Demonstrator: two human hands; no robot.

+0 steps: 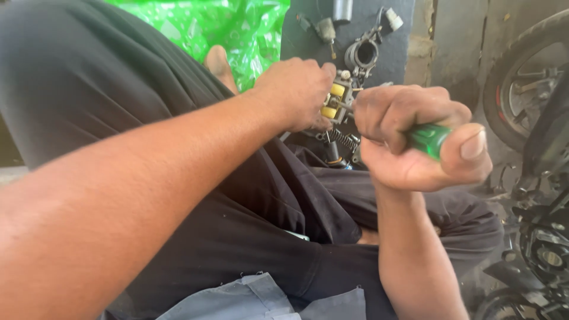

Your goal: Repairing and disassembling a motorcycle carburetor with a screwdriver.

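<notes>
My left hand (pixel 296 92) grips a small metal carburettor part (pixel 339 102) with two yellow floats, held above my lap. My right hand (pixel 415 139) is closed around the green handle of a screwdriver (pixel 430 139), whose tip points left into the part; the shaft is hidden behind my fingers. A coiled spring (pixel 344 139) and a small dark piece (pixel 333 155) lie just below the part, between the two hands.
Loose metal parts, among them a round clamp (pixel 363 54), lie on a dark mat (pixel 296 41) ahead. A green plastic sheet (pixel 237 26) sits to its left. A motorcycle wheel (pixel 521 83) and engine parts (pixel 545 249) stand at the right. My dark trousers (pixel 249 219) fill the foreground.
</notes>
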